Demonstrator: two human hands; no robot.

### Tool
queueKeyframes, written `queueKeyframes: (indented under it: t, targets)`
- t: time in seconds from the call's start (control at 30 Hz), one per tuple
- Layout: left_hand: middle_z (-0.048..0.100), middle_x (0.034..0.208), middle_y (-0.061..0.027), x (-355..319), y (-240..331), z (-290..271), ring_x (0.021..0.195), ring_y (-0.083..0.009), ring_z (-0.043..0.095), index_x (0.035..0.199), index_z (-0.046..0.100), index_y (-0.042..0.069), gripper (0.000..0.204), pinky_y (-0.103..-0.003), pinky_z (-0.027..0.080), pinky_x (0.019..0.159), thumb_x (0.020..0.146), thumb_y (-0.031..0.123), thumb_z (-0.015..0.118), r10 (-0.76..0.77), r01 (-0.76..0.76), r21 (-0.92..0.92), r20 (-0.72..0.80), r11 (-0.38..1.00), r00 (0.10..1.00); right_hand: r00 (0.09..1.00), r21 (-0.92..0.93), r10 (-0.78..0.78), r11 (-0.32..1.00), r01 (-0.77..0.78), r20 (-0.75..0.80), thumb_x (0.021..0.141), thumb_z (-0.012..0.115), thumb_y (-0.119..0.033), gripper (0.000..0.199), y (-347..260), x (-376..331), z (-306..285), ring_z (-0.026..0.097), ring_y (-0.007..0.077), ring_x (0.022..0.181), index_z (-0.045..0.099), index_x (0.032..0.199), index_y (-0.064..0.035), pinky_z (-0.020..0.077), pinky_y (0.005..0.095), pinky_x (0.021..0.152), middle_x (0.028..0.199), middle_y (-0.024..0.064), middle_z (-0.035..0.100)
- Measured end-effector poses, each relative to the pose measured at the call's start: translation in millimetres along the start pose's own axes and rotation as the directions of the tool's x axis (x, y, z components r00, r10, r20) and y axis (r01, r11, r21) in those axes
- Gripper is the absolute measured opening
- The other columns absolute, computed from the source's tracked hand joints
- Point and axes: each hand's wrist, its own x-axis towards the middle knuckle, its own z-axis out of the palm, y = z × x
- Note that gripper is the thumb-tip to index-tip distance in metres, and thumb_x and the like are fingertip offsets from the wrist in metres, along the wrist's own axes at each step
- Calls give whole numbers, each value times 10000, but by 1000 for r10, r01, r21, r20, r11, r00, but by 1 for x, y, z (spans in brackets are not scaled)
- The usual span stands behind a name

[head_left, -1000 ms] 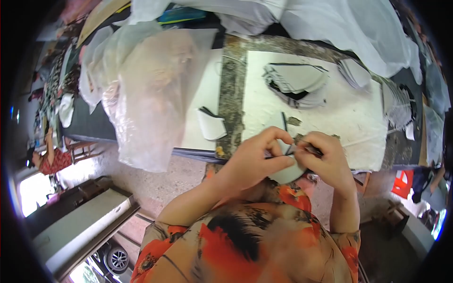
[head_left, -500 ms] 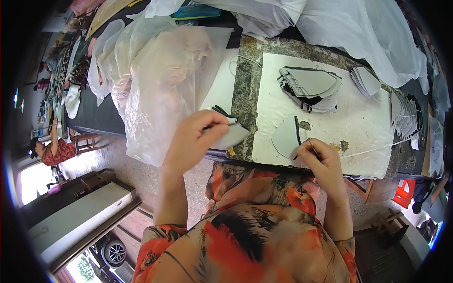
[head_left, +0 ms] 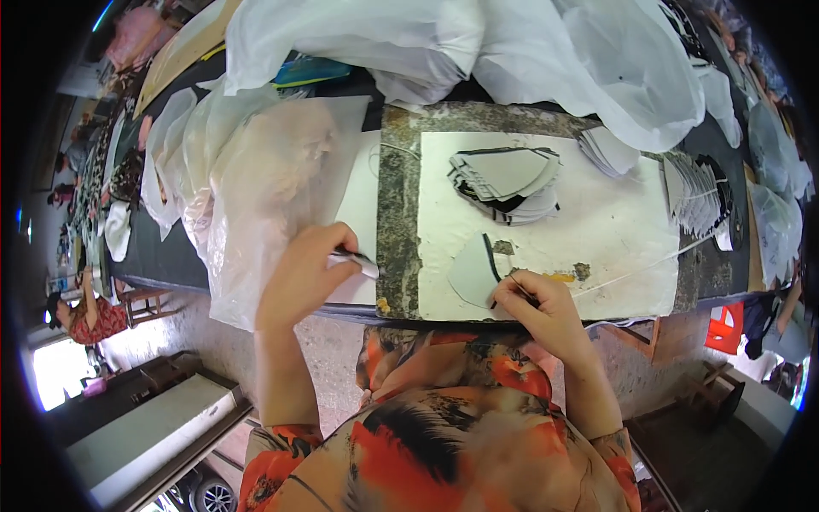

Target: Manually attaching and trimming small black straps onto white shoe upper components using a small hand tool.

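My left hand (head_left: pixel 309 275), closed in a pinch, holds a small grey-white piece with black edging (head_left: pixel 365 264) over the white sheet left of the board. My right hand (head_left: pixel 539 305) is closed at the board's near edge. A slim dark thing shows between its fingers, too covered to name. Its fingertips are at the lower end of the black strip on a flat grey-white curved piece (head_left: pixel 471 271) lying on the board. Farther back rests a pile of similar curved pieces with black edges (head_left: pixel 512 183).
The stone-edged board (head_left: pixel 398 222) bears a worn white sheet (head_left: pixel 614 290). More grey pieces (head_left: pixel 609 152) and a tied bundle (head_left: pixel 693 196) lie at its right. A clear plastic bag (head_left: pixel 264 188) stands left; white plastic bags (head_left: pixel 589 60) cover the back. A red stool (head_left: pixel 723 329) is at right.
My left hand has moved left, away from the board, and its grey-white piece has turned edge-on. My right hand stays by the flat piece. The whole view has shifted somewhat.
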Motion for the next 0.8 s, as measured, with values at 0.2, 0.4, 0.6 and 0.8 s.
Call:
queueKeyframes:
  t: [0.2,0.4,0.6,0.8]
  targets:
    - [656,1063,-113,28,50,-7,1003,-303,620,1114,657,63,285,-402,501,917,841,90,732,197,-219,-184,-131,958,972,1000,1,9,1000,-9,-3,990,645,-138,163,-6,2,-3,575,101,781,675,987,22,474,264,728,836,44,658]
    - [635,1175,-103,50,81,51,1095,-254,588,1240,686,89,441,-345,493,933,811,94,788,649,-643,133,-2,755,761,945,-251,-304,912,325,118,980,624,-123,120,6,-3,-4,669,271,845,696,1040,-46,522,362,761,938,101,702]
    - [684,1011,13,46,95,59,903,-80,569,1114,716,36,227,-261,483,825,917,136,767,255,-52,-552,298,832,920,870,-392,-457,777,493,186,930,668,-127,136,11,-9,-2,671,343,888,684,1055,-77,542,411,792,968,108,703]
    - [650,853,48,34,81,74,785,-33,527,991,710,33,122,-211,442,696,955,144,744,177,76,-642,322,763,930,872,-349,-456,799,489,177,961,658,-98,136,7,-9,3,686,281,867,675,1094,-75,545,370,776,951,99,698]
